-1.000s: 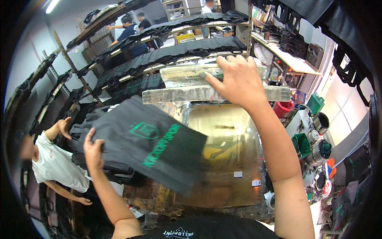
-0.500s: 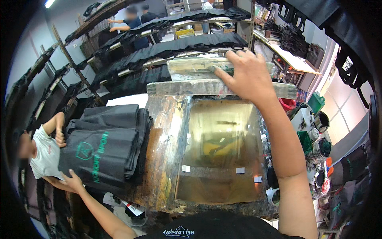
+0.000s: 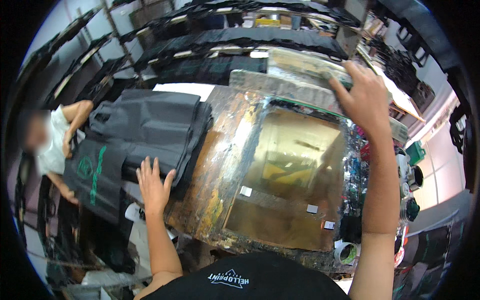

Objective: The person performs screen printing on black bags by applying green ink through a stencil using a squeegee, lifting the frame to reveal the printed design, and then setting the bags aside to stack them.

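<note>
My left hand (image 3: 154,187) lies open, its fingers spread on the near edge of a stack of folded black fabric bags (image 3: 150,112). At the far side of the work table, my right hand (image 3: 364,97) is closed over the right part of a paint-stained wooden board (image 3: 300,65), thumb in front. A thick grey wooden bar (image 3: 280,90) runs just below that board. In front of me is a glossy, yellowish flat panel (image 3: 295,160) with small white tabs. At the left, a co-worker holds a black bag with a green print (image 3: 95,172).
The stained wooden table top (image 3: 212,165) lies between stack and panel. A roll of tape (image 3: 345,253) sits at its near right corner. Cans (image 3: 412,177) and a green container (image 3: 415,152) crowd the right side. Racks of black bags (image 3: 240,37) stand behind.
The co-worker has drawn the green-printed bag left, off the stack. My left hand has moved right and up onto the stack. My right hand stays at the board while the whole view has turned.
</note>
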A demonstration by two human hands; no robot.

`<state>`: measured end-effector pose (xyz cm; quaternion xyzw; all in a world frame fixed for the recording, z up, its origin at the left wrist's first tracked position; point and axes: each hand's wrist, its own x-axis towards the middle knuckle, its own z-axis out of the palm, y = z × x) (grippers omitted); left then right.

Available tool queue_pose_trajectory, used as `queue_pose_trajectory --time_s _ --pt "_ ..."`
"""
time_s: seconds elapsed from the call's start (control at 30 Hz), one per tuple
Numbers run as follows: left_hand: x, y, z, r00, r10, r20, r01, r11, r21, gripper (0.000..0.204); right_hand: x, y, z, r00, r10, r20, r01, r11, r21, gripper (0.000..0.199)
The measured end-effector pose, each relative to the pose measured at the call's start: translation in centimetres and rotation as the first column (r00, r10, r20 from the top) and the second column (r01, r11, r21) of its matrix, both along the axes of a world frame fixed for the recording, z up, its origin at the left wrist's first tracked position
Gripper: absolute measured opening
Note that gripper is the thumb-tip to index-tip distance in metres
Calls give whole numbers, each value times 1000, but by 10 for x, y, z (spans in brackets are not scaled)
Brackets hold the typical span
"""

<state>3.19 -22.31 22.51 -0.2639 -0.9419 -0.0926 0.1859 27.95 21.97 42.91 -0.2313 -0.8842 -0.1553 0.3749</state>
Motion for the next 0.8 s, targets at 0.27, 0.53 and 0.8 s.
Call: queue_pose_trajectory --time_s 0.27,0.53,0.8 --pt "-16 4 -4 999 31 -11 -32 997 -66 60 -1 2 9 1000 -13 10 14 999 -29 54" --pt "-54 4 9 999 25 36 -17 982 -189 81 2 4 9 999 -18 33 20 998 -53 53" --pt "-63 -7 -14 994 65 85 -49 983 -178 84 3 7 5 1000 -21 17 21 999 -37 53"
